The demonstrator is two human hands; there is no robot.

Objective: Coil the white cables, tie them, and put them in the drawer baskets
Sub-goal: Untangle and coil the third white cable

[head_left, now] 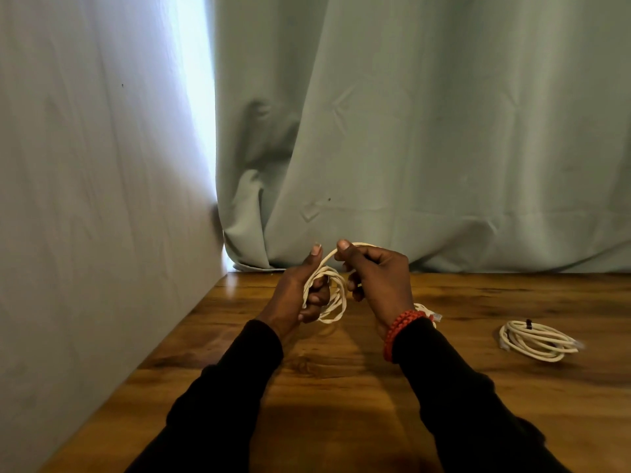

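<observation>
- The white cable (333, 295) is a thin, off-white cord wound into several loose loops, held in the air above the far part of the wooden table (341, 387).
- One strand rises from the loops and arcs up and over to the right hand; its loose tail (431, 314) lies on the table just behind that wrist, with a small plug at the end that is too blurred to make out.
- A second, coiled white cable (537, 341) lies flat on the table well to the right, its loops bound at the top by a dark tie (529, 323).
- No brand, label or writing can be read on either cable.
- The left hand (307, 291) grips the bundle of loops: its fingers curl through and around them, while the thumb points up, free of the cord.
- The right hand (372, 278) pinches the rising strand between thumb and curled fingers, close beside the left hand.
- A red beaded bracelet (399, 331) sits on the right wrist, above a black sleeve (454, 397).
- Pale green curtains (426, 131) hang behind the table.
</observation>
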